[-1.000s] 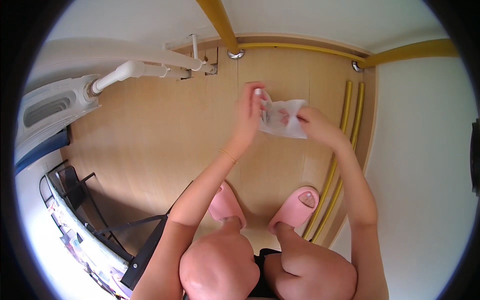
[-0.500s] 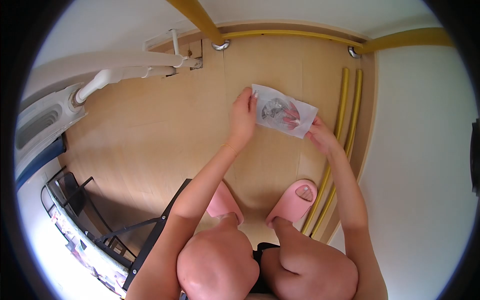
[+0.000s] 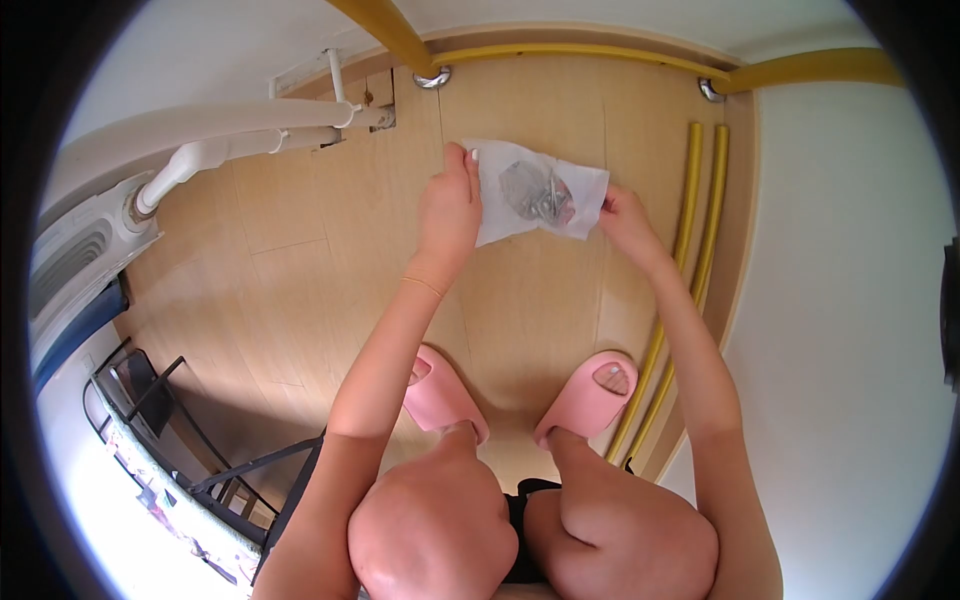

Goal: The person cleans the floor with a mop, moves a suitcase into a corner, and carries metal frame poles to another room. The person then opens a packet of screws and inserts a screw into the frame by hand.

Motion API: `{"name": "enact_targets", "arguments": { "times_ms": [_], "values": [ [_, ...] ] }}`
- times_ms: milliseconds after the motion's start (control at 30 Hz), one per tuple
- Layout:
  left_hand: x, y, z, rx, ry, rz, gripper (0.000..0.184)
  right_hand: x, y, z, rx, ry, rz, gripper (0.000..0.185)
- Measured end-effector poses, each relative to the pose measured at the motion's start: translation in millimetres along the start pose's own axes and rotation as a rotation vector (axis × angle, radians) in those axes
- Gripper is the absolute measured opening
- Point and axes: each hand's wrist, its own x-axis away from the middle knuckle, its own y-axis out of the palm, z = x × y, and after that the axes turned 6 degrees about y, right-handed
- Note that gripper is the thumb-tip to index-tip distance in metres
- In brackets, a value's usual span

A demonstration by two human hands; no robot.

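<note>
A translucent white packet (image 3: pixel 500 205) is stretched between my two hands above the wooden floor. Dark and silvery small pieces show through its middle; I cannot make out what they are. My left hand (image 3: pixel 450 200) grips the packet's left edge, thumb and fingers pressed together. At the right edge, my right hand (image 3: pixel 625 222) pinches a corner, and some of its fingers show faintly behind the sheet. Both forearms reach forward over my knees.
Two yellow rods (image 3: pixel 688 225) lie along the right wall. Yellow poles (image 3: pixel 395 35) meet the floor edge at the back. White pipes and a radiator (image 3: pixel 80 250) stand left, above a black-framed rack (image 3: pixel 190 410). Pink slippers (image 3: pixel 590 400) are on my feet.
The packet has turned to face up and spread flatter, and its contents show more clearly. Both hands have moved left and slightly up in view, still holding it.
</note>
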Motion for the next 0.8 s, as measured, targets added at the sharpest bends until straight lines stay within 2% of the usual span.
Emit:
{"name": "enact_targets", "arguments": {
  "times_ms": [67, 133, 267, 333, 467, 567, 633, 667, 733, 800],
  "values": [
    [1.9, -3.8, -3.5, 0.062, 0.015, 0.022, 0.018, -3.1, 4.2, -2.5, 0.043, -0.04, 0.082, 0.024],
    [-3.1, -3.7, -14.4, -0.026, 0.032, 0.078, 0.016, -10.4, 4.4, -7.0, -0.129, -0.032, 0.06, 0.023],
    [-0.5, -20.2, -21.0, 0.137, 0.068, 0.063, 0.016, -16.1, 0.6, -21.8, -0.058, 0.043, -0.035, 0.023],
    [-0.5, -26.7, -24.0, 0.283, -0.077, 0.071, 0.016, -17.1, 3.8, -30.8, 0.309, -0.186, 0.034, 0.027],
    [2.3, -23.9, -51.8, 0.375, -0.182, 0.046, 0.015, -27.1, 16.1, -29.9, 0.443, -0.31, 0.07, 0.03],
    [7.6, -19.0, -70.6, 0.23, -0.181, 0.048, 0.015, -34.3, 29.1, -38.2, 0.611, -0.402, 0.101, 0.032],
    [12.8, -18.7, -76.3, 0.136, -0.025, 0.138, 0.016, -38.4, 34.5, -50.4, 0.716, -0.447, -0.013, 0.032],
    [15.3, -18.8, -79.4, 0.133, -0.028, 0.141, 0.016, -41.5, 39.1, -53.4, 0.715, -0.45, -0.017, 0.032],
    [19.5, -22.3, -82.3, 0.238, -0.238, 0.047, 0.019, -48.5, 48.5, -59.8, 0.771, -0.469, -0.131, 0.035],
    [25.3, -25.2, -84.7, 0.257, -0.252, 0.099, 0.019, -51.9, 55.5, -68.8, 0.811, -0.442, -0.167, 0.033]
  ]
}}
